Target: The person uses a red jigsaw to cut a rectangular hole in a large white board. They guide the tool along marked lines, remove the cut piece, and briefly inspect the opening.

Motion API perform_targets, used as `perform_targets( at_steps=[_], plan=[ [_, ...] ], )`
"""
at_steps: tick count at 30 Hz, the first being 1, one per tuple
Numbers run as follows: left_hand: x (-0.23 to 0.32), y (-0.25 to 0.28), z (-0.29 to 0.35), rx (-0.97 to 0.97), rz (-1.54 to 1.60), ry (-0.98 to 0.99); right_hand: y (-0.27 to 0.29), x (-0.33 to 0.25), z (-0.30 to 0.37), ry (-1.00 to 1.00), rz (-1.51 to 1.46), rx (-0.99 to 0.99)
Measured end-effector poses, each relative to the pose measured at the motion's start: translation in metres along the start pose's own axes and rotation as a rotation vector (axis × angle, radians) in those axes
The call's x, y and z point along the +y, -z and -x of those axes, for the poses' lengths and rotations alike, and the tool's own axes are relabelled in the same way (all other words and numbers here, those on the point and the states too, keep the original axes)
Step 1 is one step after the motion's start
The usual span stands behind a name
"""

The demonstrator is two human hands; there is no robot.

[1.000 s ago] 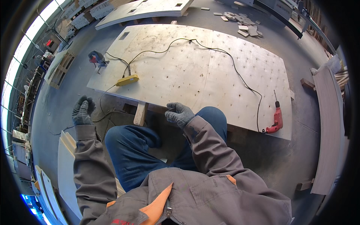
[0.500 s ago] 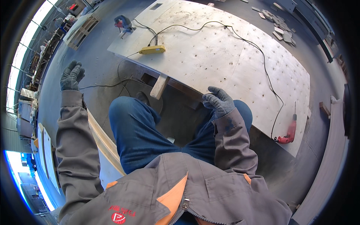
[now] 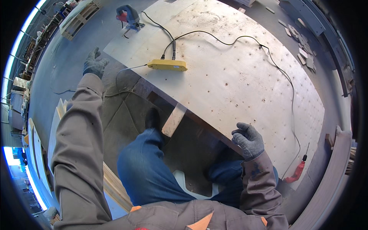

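Note:
My left hand (image 3: 94,63), in a grey glove, reaches forward off the left corner of a large pale board (image 3: 230,84) dotted with small dark marks. Its fingers are apart and empty. At the board's near edge hovers my gloved right hand (image 3: 248,142), with loosely bent fingers and nothing in them; whether it touches the edge I cannot tell. A jigsaw (image 3: 131,18) stands on the board's far left corner. Nearer lies a yellow power strip (image 3: 167,65) with black cords plugged in. A red drill (image 3: 295,172) with a long bit rests at the right corner.
A wooden block (image 3: 174,119) juts from beneath the board near my legs. Loose cables cross the floor on the left. A white stool (image 3: 188,188) shows between my legs. Pallets (image 3: 80,19) stand far left, scattered wood offcuts (image 3: 301,42) far right, and a long beam (image 3: 329,184) at right.
My view has shifted, and a white stool now shows between my legs. My left hand has moved closer to the board's left corner. Both hands remain empty.

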State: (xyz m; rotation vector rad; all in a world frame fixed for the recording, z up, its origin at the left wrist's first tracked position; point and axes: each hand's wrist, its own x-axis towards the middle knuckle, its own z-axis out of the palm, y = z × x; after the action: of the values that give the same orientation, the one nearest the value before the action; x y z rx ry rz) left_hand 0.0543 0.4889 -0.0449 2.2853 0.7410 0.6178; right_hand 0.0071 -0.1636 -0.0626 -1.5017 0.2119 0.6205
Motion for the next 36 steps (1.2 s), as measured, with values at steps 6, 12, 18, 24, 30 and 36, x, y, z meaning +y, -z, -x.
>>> perform_targets(
  at_steps=[6,12,18,24,30,36],
  plan=[
    [0.001,-0.133,-0.099,-0.051,-0.224,-0.024,-0.046,0.046,-0.154,0.181,0.384,0.129],
    [0.016,-0.142,-0.2,-0.058,-0.713,-0.315,-0.1,0.057,-0.221,0.225,0.455,0.046],
    [0.083,-0.187,-0.277,-0.224,-0.937,-0.411,-0.09,0.07,-0.243,0.257,0.505,0.216],
    [0.065,-0.2,-0.372,-0.259,-1.434,-0.495,-0.095,0.076,-0.247,0.292,0.509,0.309],
    [0.049,-0.211,-0.406,-0.413,-1.449,-0.594,-0.096,0.078,-0.242,0.311,0.588,0.339],
    [0.018,-0.161,-0.387,-0.362,-1.526,-0.623,-0.099,0.088,-0.243,0.327,0.566,0.348]
  ],
)
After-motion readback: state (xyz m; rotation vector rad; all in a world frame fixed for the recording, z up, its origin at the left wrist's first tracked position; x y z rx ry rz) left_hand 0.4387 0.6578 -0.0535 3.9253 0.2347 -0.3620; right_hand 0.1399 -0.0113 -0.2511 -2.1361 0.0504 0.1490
